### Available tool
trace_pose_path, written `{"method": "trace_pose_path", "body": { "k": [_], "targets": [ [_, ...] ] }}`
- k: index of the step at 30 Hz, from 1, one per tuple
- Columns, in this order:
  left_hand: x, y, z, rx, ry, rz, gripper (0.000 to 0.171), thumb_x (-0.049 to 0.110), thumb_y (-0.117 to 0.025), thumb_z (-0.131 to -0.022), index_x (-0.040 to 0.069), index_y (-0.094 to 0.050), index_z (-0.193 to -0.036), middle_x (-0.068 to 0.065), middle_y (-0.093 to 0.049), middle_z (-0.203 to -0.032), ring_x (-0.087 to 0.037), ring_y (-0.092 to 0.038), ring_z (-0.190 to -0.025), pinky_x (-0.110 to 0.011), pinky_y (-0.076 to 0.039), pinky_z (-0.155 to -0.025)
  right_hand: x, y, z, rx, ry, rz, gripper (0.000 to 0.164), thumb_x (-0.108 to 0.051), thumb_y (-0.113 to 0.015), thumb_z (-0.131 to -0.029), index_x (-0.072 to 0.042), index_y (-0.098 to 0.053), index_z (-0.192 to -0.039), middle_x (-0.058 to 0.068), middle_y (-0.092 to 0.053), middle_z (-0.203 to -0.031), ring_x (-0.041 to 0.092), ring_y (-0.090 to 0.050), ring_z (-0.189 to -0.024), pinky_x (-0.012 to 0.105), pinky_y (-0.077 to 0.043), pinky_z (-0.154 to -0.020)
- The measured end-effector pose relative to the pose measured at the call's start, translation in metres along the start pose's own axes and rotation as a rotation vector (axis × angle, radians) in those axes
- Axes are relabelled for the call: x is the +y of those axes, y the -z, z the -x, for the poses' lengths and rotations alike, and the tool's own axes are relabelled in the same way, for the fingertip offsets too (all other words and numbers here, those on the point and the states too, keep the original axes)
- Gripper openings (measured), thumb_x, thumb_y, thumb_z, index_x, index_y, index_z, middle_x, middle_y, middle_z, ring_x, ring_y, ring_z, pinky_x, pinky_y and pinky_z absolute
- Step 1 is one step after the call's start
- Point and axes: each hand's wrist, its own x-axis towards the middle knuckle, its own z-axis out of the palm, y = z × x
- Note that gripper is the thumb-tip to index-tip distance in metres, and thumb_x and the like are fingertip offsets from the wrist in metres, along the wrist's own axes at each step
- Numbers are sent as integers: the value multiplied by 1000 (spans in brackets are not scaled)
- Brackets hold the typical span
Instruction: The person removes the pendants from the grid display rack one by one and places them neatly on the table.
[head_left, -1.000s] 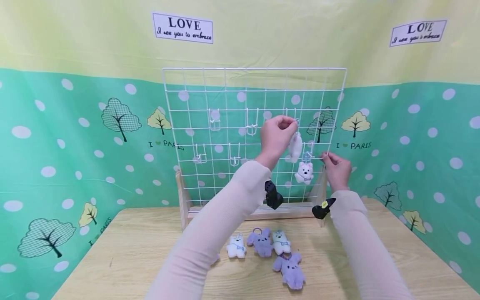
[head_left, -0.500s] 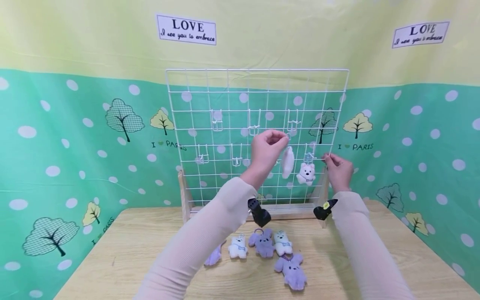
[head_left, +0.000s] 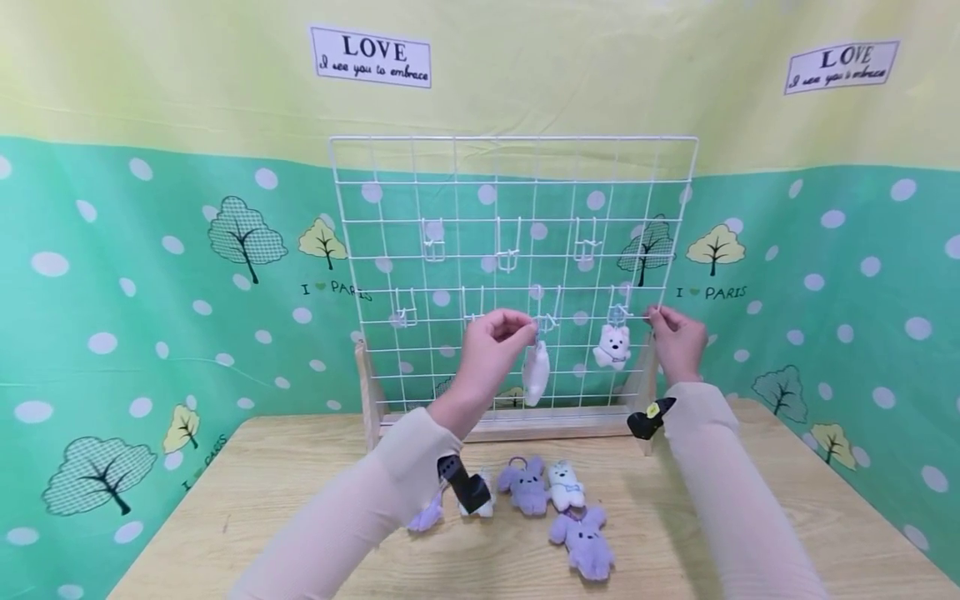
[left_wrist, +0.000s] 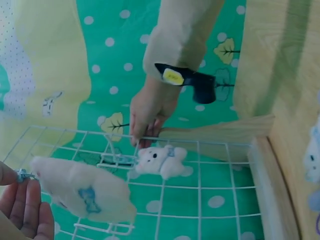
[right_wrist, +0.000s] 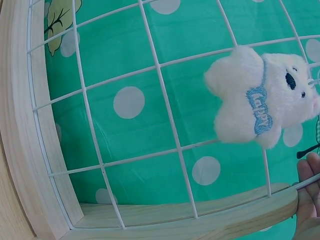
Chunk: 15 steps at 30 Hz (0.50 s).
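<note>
My left hand (head_left: 491, 354) pinches the blue ring of a white plush bear keychain (head_left: 536, 375), which hangs sideways just in front of a lower hook (head_left: 550, 320). Its blue bow shows in the left wrist view, where fingers of the left hand (left_wrist: 27, 207) hold the ring; I cannot tell whether the ring touches the hook. My right hand (head_left: 677, 343) grips the right edge of the white wire grid rack (head_left: 513, 137). Beside it, a second white bear keychain (head_left: 613, 347) hangs from the far-right lower hook, facing out in the right wrist view.
Several other hooks, such as an upper one (head_left: 507, 257), carry nothing. The rack's wooden base (head_left: 525, 429) stands on the wooden table (head_left: 300, 467). In front lie purple plush keychains (head_left: 585, 542) and white bear keychains (head_left: 565, 486), one partly behind the left wrist camera (head_left: 465, 485).
My left hand has moved down and left with the white bear keychain, from the upper right hook to the lower row. The right hand has stayed on the rack's edge.
</note>
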Motion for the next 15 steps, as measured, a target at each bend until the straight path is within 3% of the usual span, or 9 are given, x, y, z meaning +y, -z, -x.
{"method": "trace_pose_path", "body": {
  "k": [8,15],
  "targets": [
    [-16,11,33,-15,18,4,12,10,-64,-88,2,-63,-97,-6,-64,-91,-16,-60,-84,-35,-52,-81,0,1,0,-3,-5,0,37,-34,-56,-94,-11,-62,-122,8,-62,-123,18,-59,-113,30,-46,-96],
    [-32,18,64,-31,28,-23,12,8,-64,-87,-1,-62,-95,-7,-63,-89,-13,-60,-81,-22,-51,-75,0,1,-1,-4,-4,-12,36,-32,-57,-93,-11,-62,-122,8,-62,-122,18,-60,-112,29,-47,-96]
  ]
}}
